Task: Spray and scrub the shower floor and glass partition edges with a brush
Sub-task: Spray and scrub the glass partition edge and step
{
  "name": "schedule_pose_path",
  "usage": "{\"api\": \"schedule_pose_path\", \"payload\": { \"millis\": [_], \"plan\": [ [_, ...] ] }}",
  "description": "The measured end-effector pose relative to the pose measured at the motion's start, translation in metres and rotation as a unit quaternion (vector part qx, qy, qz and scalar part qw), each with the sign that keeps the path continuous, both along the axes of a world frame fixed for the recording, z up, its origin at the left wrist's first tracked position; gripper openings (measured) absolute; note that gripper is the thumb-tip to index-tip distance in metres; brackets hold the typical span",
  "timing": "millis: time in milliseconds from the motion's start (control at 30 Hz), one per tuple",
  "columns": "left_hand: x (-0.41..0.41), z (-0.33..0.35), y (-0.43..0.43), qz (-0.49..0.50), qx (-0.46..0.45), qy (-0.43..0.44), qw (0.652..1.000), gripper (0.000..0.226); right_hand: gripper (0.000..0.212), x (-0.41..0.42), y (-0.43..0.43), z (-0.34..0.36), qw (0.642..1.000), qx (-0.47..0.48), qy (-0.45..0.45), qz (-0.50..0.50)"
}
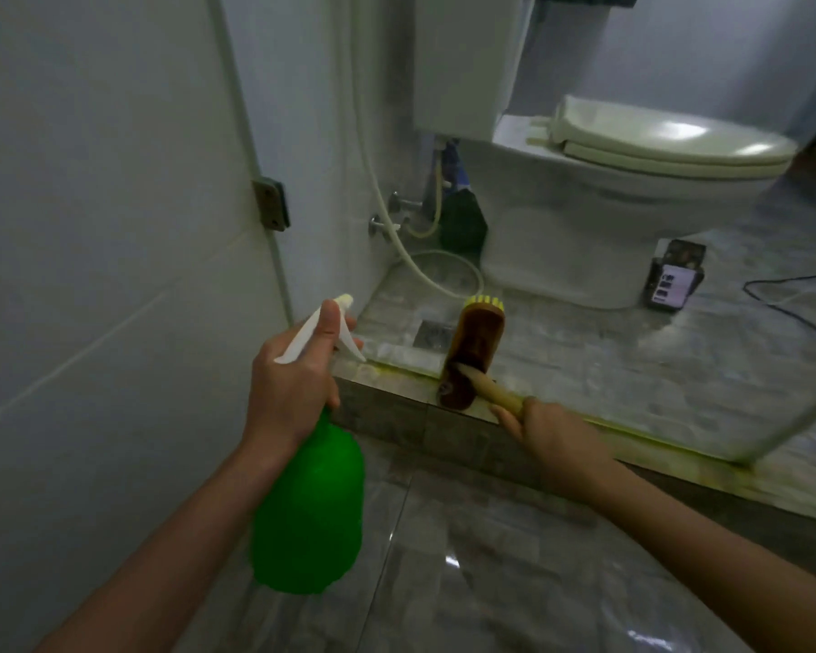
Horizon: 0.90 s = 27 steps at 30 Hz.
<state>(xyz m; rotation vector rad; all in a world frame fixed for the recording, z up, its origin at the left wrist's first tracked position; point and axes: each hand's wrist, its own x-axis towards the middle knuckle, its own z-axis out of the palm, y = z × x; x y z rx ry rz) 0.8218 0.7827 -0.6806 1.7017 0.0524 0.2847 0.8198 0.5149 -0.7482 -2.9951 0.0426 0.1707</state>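
**As the brush meets the step, the spray bottle is held up beside it**

Where the grey tiled step (396,417) crosses the middle of the frame, we hold a brush (474,351) with our right hand (557,440), fingers wrapped round its pale wooden handle (495,393). The brown brush head lies across the top of the step, its yellow bristles at the far end, just right of the floor drain (432,334). A yellow-green line runs along the step under the bottom edge of the glass partition (655,435); we cannot tell whether the brush touches the glass.

Left of centre, our left hand (293,374) grips the neck of a green spray bottle (312,506), thumb over the white spray head, nozzle aimed up the frame. The bottle hangs above the glossy shower floor (467,558) in the lower part of the frame.

Beyond the step, a toilet (608,195) with its lid down fills the upper right. A white hose (382,195) drops along the wall to its left, and a phone (674,280) stands propped on the floor by its base. A metal hinge (270,205) sits at the upper left.
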Motion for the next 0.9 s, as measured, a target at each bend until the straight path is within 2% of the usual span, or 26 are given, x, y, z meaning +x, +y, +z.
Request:
{"api": "schedule_pose_path", "payload": {
  "millis": [133, 200, 300, 367, 433, 500, 600, 700, 800, 900],
  "plan": [
    [0.005, -0.005, -0.02, -0.051, 0.011, 0.015, 0.999, 0.038, 0.045, 0.018, 0.0, -0.001, 0.998, -0.041, -0.019, 0.038],
    [0.003, -0.005, -0.031, -0.081, 0.023, 0.022, 0.996, 0.045, 0.046, 0.01, -0.036, 0.009, 0.996, -0.079, -0.006, 0.037],
    [-0.001, -0.01, -0.048, -0.116, 0.022, 0.023, 0.993, 0.037, 0.045, -0.022, -0.107, 0.018, 0.992, -0.126, 0.024, 0.009],
    [-0.007, -0.014, -0.061, -0.115, 0.016, 0.012, 0.993, 0.033, 0.042, -0.042, -0.136, 0.016, 0.99, -0.136, 0.03, -0.021],
    [-0.016, -0.016, -0.07, -0.096, -0.009, -0.004, 0.995, 0.035, 0.041, -0.043, -0.134, 0.007, 0.99, -0.14, -0.003, -0.021],
    [-0.025, -0.019, -0.076, -0.085, -0.03, -0.023, 0.996, 0.034, 0.044, -0.03, -0.105, -0.005, 0.995, -0.095, -0.039, 0.01],
    [-0.031, -0.026, -0.083, -0.09, -0.012, -0.032, 0.995, 0.04, 0.047, -0.013, -0.069, -0.025, 0.997, -0.002, -0.067, 0.036],
    [-0.033, -0.037, -0.091, -0.097, -0.004, -0.03, 0.995, 0.039, 0.044, -0.028, -0.101, -0.05, 0.994, 0.066, -0.088, -0.022],
    [-0.041, -0.04, -0.099, -0.096, 0.008, -0.035, 0.995, 0.05, 0.05, -0.071, -0.125, -0.083, 0.952, 0.233, -0.14, -0.142],
    [-0.045, -0.038, -0.111, -0.106, 0.021, -0.032, 0.994, 0.049, 0.049, -0.076, -0.109, -0.084, 0.918, 0.324, -0.165, -0.156]
  ]
}}
